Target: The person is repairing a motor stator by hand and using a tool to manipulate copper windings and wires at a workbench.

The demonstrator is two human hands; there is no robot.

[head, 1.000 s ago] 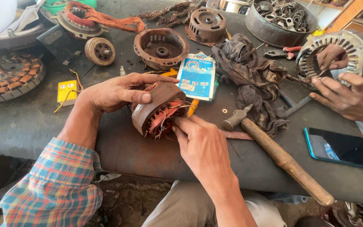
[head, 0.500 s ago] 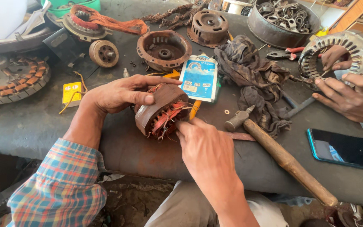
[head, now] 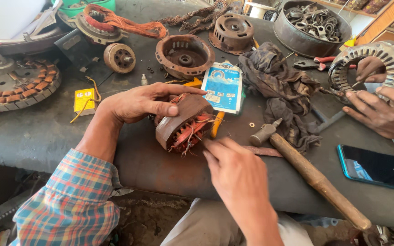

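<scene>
Both hands work at one small motor stator (head: 183, 122), which sits tilted on the near middle of the dark desk (head: 33, 136). From the head camera, the left hand (head: 142, 102) is wrapped over the stator's rusty brown shell, thumb pressed on top, pinning it to the desk with the red windings facing the person. The right hand (head: 235, 171) is just right of it, fingers drawn together at the loose copper strands that spill from the open end; whether they pinch a strand or a thin tool I cannot tell.

To do this well, I judge the left hand should keep the shell from rolling, while the right draws the wire gently and straight out, since these strands look thin enough to snap.

Just beyond lie a blue-and-white packet (head: 224, 86) and an orange-handled tool (head: 216, 124); a wooden-handled hammer (head: 311, 175) lies to the right, near a phone (head: 375, 166). Another person's hands (head: 381, 114) hold a larger stator ring (head: 372, 64) at far right.
</scene>
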